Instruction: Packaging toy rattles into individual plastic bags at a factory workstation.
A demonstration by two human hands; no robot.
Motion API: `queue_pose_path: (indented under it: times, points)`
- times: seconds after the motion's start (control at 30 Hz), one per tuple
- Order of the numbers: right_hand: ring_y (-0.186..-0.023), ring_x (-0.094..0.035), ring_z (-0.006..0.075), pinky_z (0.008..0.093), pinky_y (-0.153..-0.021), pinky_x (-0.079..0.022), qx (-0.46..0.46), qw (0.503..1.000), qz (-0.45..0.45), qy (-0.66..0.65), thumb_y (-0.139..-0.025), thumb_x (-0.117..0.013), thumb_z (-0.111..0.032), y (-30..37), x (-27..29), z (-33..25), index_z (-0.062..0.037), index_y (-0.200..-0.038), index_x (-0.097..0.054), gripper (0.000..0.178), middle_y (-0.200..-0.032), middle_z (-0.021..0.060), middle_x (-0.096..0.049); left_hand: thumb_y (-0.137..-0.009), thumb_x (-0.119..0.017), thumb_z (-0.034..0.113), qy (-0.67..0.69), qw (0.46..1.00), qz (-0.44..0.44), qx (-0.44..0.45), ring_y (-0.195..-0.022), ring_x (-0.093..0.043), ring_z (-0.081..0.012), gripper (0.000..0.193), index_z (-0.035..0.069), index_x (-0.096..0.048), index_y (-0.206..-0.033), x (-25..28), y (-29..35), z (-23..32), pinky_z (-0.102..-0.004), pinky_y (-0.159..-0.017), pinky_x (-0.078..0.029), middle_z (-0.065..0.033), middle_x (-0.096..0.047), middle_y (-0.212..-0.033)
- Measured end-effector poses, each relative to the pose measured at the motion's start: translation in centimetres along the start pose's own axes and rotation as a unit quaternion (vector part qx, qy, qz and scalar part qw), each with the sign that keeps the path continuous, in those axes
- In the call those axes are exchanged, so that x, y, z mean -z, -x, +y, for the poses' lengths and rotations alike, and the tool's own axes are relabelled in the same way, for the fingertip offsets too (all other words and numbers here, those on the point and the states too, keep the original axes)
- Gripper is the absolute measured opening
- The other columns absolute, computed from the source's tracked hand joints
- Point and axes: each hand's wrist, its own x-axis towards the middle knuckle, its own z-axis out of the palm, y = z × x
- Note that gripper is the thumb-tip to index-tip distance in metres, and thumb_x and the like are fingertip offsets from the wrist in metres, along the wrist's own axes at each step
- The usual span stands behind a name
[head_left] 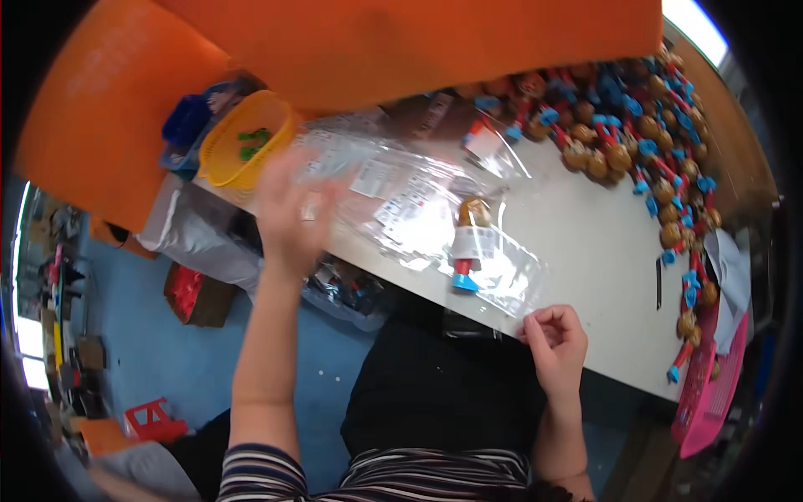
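My right hand (555, 345) is at the table's near edge, thumb and fingers pinched on the corner of a clear plastic bag (520, 279). On that bag lies a figurine (473, 213) with a brown rounded head, a white paper band, red legs and a blue base. I cannot tell whether it is inside the bag. My left hand (293, 209), blurred by motion, is raised beside the yellow basket (215, 173), its thumb apart from its fingers. Nothing shows in it. Right of it, clear bags with printed white labels (410, 205) lie spread on the table.
Many similar figurines (617, 157) are heaped along the table's far and right sides. Orange panels (435, 50) rise behind the table. A pink basket (711, 385) stands at right, blue bins (184, 121) at far left. Below sit a box of red pieces (191, 293) and a red stool (155, 420).
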Motion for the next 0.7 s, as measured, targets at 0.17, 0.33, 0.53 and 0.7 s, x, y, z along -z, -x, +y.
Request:
queue_pose_path:
  times: [0.17, 0.33, 0.53, 0.7]
  points:
    - [-0.083, -0.067, 0.0245, 0.0298, -0.066, -0.054, 0.353, 0.859, -0.034, 0.37, -0.078, -0.072, 0.003, -2.5, 0.7, -1.3, -0.0039, -0.101, -0.063, 0.026, -0.101, 0.0125, -0.064, -0.067, -0.086, 0.027, 0.203, 0.958, -0.204, -0.011, -0.118, -0.055, -0.0343, 0.054, 0.009, -0.066, -0.114, 0.6, 5.5, 9.9, -0.0451, -0.098, -0.045, -0.0146, -0.058, -0.127]
    - [-0.095, -0.065, 0.0309, 0.0358, -0.078, -0.055, 0.474, 0.744, -0.155, 0.444, -0.07, -0.073, 0.003, -4.3, -0.4, -2.4, -0.0062, -0.097, -0.066, 0.029, -0.111, 0.013, -0.063, -0.07, -0.082, 0.02, 0.237, 0.937, -0.256, 0.017, -0.116, -0.056, -0.0349, 0.055, 0.006, -0.062, -0.119, -1.6, 7.6, 12.6, -0.0455, -0.097, -0.046, -0.0157, -0.058, -0.127]
    - [-0.094, -0.065, 0.0301, 0.0378, -0.077, -0.055, 0.506, 0.708, -0.206, 0.447, -0.063, -0.076, -0.005, -5.1, 0.7, -1.2, -0.0068, -0.092, -0.067, 0.031, -0.107, 0.0117, -0.064, -0.071, -0.077, 0.006, 0.238, 0.958, -0.161, -0.009, -0.103, -0.063, -0.0324, 0.042, 0.008, -0.067, -0.111, -3.3, 9.0, 13.8, -0.0404, -0.086, -0.051, -0.0147, -0.063, -0.119]
    - [-0.092, -0.065, 0.03, 0.0369, -0.073, -0.054, 0.457, 0.754, -0.197, 0.428, -0.069, -0.076, -0.003, -4.2, 2.0, -0.3, -0.0054, -0.09, -0.066, 0.024, -0.106, 0.0113, -0.065, -0.069, -0.078, 0.003, 0.255, 0.956, -0.147, -0.006, -0.096, -0.065, -0.0289, 0.035, 0.009, -0.07, -0.103, -3.4, 8.9, 14.9, -0.0368, -0.078, -0.052, -0.0133, -0.066, -0.114]
